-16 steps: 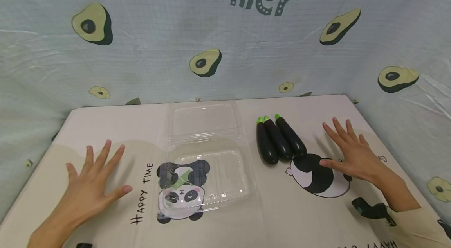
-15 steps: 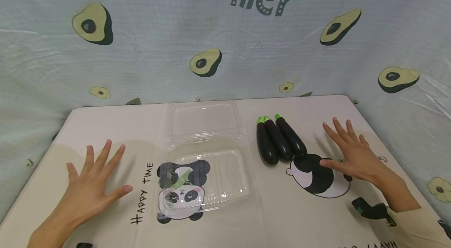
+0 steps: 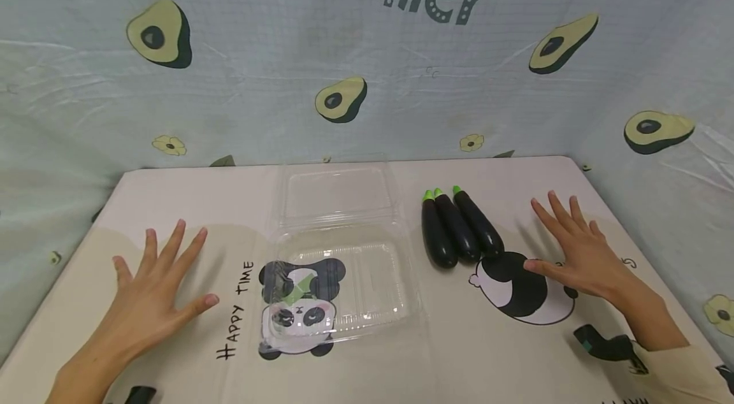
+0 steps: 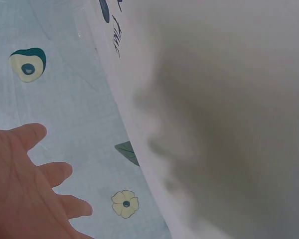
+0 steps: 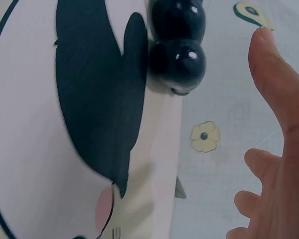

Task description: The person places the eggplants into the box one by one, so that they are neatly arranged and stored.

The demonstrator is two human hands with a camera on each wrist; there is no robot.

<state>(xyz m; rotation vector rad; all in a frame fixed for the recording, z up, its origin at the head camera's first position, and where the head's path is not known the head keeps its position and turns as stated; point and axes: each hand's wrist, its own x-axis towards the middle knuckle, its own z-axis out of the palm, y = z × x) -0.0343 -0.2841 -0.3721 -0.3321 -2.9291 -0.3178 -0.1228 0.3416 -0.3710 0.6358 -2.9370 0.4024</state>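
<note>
In the head view a clear plastic clamshell box (image 3: 395, 251) stands unfolded mid-table, its lid (image 3: 338, 190) laid back toward the wall. Three dark eggplants (image 3: 438, 235) with green stem ends lie side by side to the right of the box. My left hand (image 3: 150, 302), fingers spread, hovers left of the box and holds nothing. Over on the right, my right hand (image 3: 587, 260) is also spread and holds nothing, beside the eggplants and apart from them. The right wrist view shows rounded eggplant ends (image 5: 177, 64) across from my right thumb.
The table (image 3: 487, 366) has a light cover printed with a panda, another cartoon figure and lettering. Behind it and at the sides hangs a pale sheet (image 3: 258, 41) with avocado and flower prints. The table's back edge lies just past the lid.
The head view has shifted slightly, so the scene sits a little farther right. Both hands, the box and the eggplants keep their places on the table.
</note>
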